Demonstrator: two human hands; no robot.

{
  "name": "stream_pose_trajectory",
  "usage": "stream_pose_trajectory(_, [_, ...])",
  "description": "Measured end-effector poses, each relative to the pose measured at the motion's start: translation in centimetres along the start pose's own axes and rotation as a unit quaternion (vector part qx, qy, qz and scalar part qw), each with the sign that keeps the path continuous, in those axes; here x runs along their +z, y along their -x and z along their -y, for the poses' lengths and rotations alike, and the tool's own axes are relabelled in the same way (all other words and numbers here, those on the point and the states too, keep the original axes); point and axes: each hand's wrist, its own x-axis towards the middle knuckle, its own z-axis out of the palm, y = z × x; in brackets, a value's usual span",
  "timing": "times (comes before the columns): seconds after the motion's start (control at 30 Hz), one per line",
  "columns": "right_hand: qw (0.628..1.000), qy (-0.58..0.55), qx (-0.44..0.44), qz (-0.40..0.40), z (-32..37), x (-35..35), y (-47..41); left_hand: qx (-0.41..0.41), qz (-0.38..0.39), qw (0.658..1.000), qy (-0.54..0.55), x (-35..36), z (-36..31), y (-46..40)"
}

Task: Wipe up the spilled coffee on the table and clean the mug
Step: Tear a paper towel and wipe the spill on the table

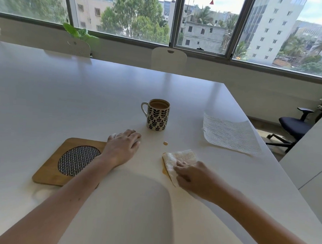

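Wiping a coffee spill beside the mug.

The right hand (189, 172) pinches a folded paper towel (178, 160) against the table (64, 90), lower right of centre (its left edge stained brown); the left hand (122, 147), fingers relaxed, rests flat below the mug (157, 114) at centre, a coffee drop (165, 143) between.

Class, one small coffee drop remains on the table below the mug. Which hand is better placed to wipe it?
Right. The right hand already presses the paper towel just below the coffee drop; the left hand rests bare.
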Motion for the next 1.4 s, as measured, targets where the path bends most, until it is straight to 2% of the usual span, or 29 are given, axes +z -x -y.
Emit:
stream_pose_trajectory(0.27, [0.998,0.03,-0.026,-0.046,0.5,0.1,1.1,-0.01,0.001,1.0,0.0,-0.4,-0.4,0.2])
stream_pose_trajectory(0.43, [0.997,0.012,0.038,-0.061,0.5,-0.7,1.8,-0.009,0.0,1.0,0.001,-0.5,-0.5,0.2])
stream_pose_trajectory(0.53, [0.991,-0.067,0.089,-0.077,0.2,-1.9,1.0,-0.007,-0.003,1.0,0.001,-0.4,-0.4,0.2])
stream_pose_trajectory(0.77, [0.99,-0.066,0.116,0.049,0.1,-2.3,-0.9,-0.005,-0.004,1.0,0.001,-0.5,-0.5,0.2])
stream_pose_trajectory(0.97, [0.991,-0.035,0.123,0.031,0.3,-1.5,-1.1,-0.003,0.0,1.0,0.002,-0.5,-0.5,0.2])
stream_pose_trajectory(1.2, [0.997,0.012,0.05,-0.066,0.2,-0.5,-1.1,-0.005,0.002,1.0,0.006,-0.3,-0.2,0.1])
stream_pose_trajectory(1.3, [0.998,0.031,0.005,-0.057,0.4,-0.8,-0.7,-0.004,0.005,1.0,0.006,-0.2,-0.2,0.1])
stream_pose_trajectory(1.4, [0.999,-0.002,-0.024,-0.028,0.8,-1.6,0.3,-0.005,0.004,1.0,0.01,-0.2,-0.3,0.1])
